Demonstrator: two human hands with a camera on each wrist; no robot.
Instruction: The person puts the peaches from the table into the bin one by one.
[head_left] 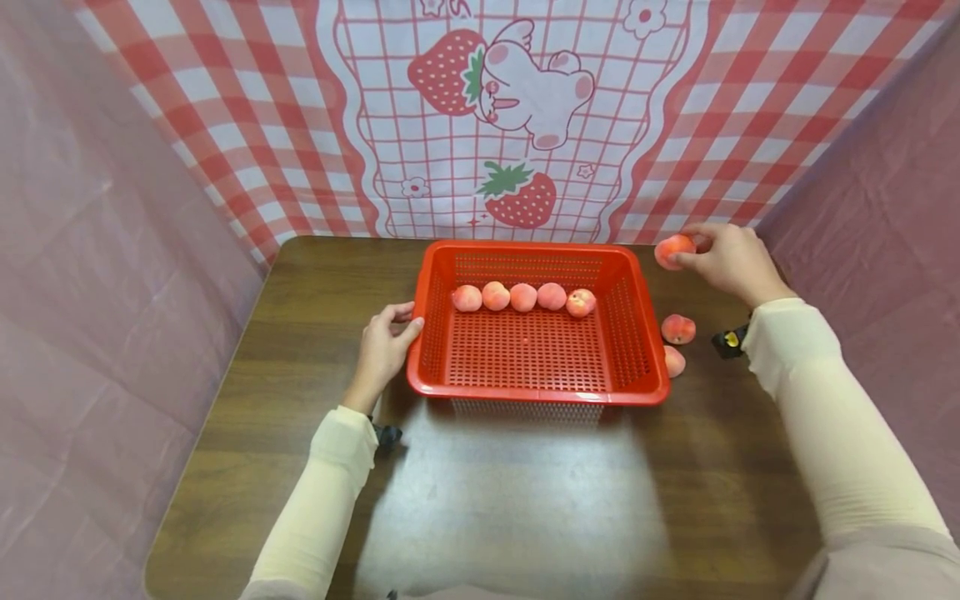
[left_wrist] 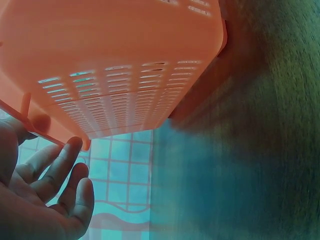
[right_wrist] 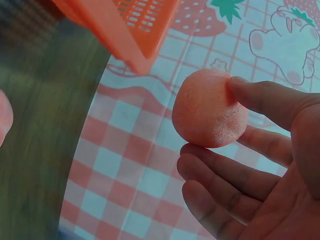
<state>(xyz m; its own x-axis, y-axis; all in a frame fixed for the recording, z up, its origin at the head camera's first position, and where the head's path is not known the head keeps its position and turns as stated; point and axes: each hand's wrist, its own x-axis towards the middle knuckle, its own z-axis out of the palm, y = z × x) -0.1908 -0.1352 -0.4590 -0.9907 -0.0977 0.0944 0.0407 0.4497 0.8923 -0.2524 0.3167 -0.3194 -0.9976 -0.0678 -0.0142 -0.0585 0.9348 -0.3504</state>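
A peach point(head_left: 675, 252) is pinched between the thumb and fingers of my right hand point(head_left: 731, 260), held up at the back right, outside the basket. In the right wrist view the same peach point(right_wrist: 210, 108) shows whole, with the thumb on its upper side and the fingers below and behind. My left hand point(head_left: 386, 347) grips the left rim of the red plastic basket point(head_left: 525, 397), its thumb over the edge and the fingers outside. Inside the basket, several peaches point(head_left: 522, 297) sit in a row along the back.
Two more peaches point(head_left: 678, 329) lie on the wooden table point(head_left: 300, 467) against or close to the basket's right side; the nearer is partly hidden by the rim. A checked strawberry cloth point(head_left: 517, 200) hangs behind the table, and pink cloth point(head_left: 112, 292) hangs at both sides.
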